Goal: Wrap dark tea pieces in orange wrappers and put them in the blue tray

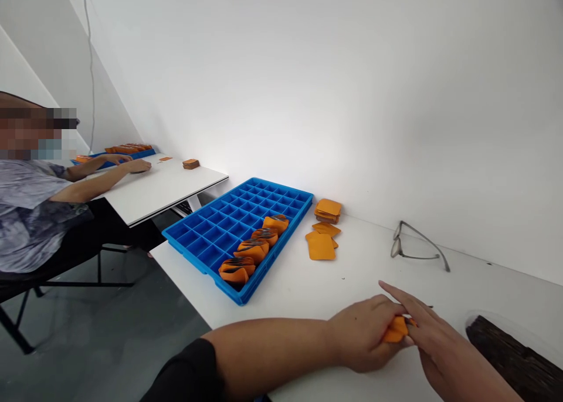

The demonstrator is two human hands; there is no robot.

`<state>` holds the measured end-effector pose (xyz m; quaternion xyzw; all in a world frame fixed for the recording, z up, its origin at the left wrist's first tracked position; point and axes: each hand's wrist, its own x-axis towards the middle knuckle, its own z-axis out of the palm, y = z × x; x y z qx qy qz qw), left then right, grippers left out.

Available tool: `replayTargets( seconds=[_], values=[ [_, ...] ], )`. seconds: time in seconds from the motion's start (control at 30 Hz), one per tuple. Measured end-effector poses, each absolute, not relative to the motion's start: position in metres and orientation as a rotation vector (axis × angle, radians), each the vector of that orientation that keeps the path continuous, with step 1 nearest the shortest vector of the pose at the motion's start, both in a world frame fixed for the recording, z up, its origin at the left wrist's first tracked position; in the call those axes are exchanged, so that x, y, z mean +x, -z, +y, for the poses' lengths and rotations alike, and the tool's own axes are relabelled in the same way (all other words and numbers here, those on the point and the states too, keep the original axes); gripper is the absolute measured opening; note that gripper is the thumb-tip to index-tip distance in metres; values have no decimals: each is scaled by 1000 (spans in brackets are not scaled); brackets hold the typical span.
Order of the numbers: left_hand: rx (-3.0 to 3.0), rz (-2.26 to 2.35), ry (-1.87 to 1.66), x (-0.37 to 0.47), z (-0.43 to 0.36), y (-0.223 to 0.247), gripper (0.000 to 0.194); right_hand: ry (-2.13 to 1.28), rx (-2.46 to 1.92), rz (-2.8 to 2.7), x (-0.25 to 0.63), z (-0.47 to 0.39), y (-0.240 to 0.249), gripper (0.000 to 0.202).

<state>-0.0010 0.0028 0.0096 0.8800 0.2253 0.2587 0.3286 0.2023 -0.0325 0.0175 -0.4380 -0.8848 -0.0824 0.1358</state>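
My left hand (367, 331) is closed around a small folded orange piece (397, 330), low on the right over the white table. My right hand (444, 337) meets it from the right; one finger stretches over the left fingers and the thumb side presses on the orange piece. The hands hide most of this piece; a dark bit shows at its edge. Flat orange squares (322, 246) with rounded corners lie loose beyond my hands, in front of a stack of orange squares (328, 208). A clear dish with dark, rough strips (512, 355) is beside my right forearm.
A blue compartment tray (206, 264) stands left, several orange bundles with dark edges (253, 249) along its right side. Glasses (398, 246) lie near the wall. A seated co-worker (35, 208) works at another white table (162, 188), which holds a blue tray and orange stack (190, 164).
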Motion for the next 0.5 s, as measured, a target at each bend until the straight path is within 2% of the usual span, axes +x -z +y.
replayTargets(
  seconds=[0.27,0.5],
  values=[
    [2302,497,-753,-2,4,-12,55,259,-1150,-2548,203,-35,-47,62],
    [2241,558,-762,-4,3,-15,58,311,-1070,-2478,208,-34,-60,58]
  ],
)
